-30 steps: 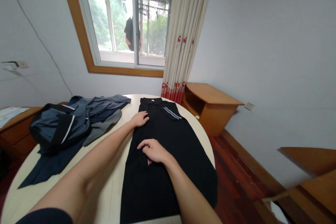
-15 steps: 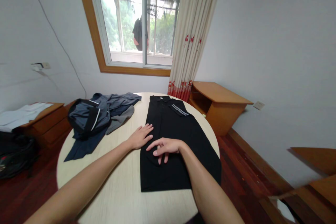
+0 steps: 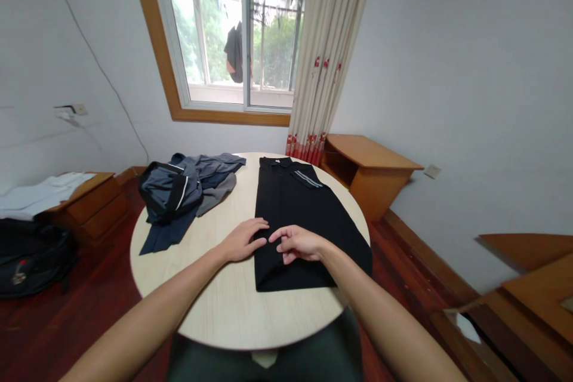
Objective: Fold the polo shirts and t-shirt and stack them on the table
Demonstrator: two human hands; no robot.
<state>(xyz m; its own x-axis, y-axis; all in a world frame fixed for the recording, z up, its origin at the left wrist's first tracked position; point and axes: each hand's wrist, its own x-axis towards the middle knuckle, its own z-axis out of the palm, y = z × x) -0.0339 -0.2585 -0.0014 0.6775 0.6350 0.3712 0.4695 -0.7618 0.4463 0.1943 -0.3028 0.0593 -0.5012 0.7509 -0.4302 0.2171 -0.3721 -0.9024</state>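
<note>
A black polo shirt [image 3: 301,209] lies folded into a long strip on a round light wooden table [image 3: 215,304], collar at the far end. My left hand [image 3: 244,240] rests flat on the shirt's left edge near its front end, fingers stretched out. My right hand [image 3: 296,243] lies on the shirt just right of it, fingers slightly bent and spread, fingertips close to the left hand. Neither hand holds anything.
A heap of dark blue and grey clothes [image 3: 179,191] lies on the table's far left. A wooden cabinet [image 3: 373,176] stands by the curtain [image 3: 320,54]. A low drawer unit [image 3: 85,203] and black bag [image 3: 31,256] are at left.
Both hands have slid toward me along the shirt, from near the collar to its front end. The view has pulled back, showing more of the table and floor.
</note>
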